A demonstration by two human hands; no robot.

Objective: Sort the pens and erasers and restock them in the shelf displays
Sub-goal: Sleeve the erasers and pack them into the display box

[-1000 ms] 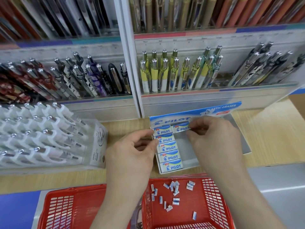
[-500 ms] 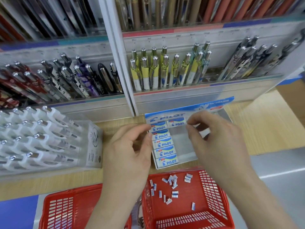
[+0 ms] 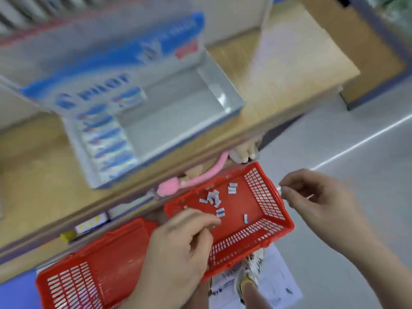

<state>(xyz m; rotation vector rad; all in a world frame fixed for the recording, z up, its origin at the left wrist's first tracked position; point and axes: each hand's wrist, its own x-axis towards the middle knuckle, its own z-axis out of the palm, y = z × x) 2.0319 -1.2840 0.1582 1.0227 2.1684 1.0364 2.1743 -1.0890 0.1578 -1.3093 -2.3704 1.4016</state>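
Well, it's all a bit blurred, but the left hand (image 3: 178, 248) hangs over the red basket (image 3: 276, 233) on the right, its fingers (image 3: 207, 220) curled down towards the loose erasers (image 3: 214, 198) scattered across the basket's bottom. Whether they have one pinched, I cannot tell. The right hand (image 3: 318, 197) hovers just beside that basket's outer rim, above the floor (image 3: 345, 134). Its fingers are loosely bent with thumb and forefinger close together, and nothing shows between them.

Up on the wooden counter (image 3: 278, 70) sits the grey display box (image 3: 225, 90) with its blue header card. One column of boxed erasers (image 3: 107, 139) runs down its left side, and a single eraser (image 3: 129, 98) lies at the top of the next column — the grey bottom shows across the rest of the box.

A second red basket (image 3: 89, 275) stands to the left, touching the first. Something pink (image 3: 200, 177) pokes out under the counter's edge, and a shoe (image 3: 249, 270) shows below the baskets.
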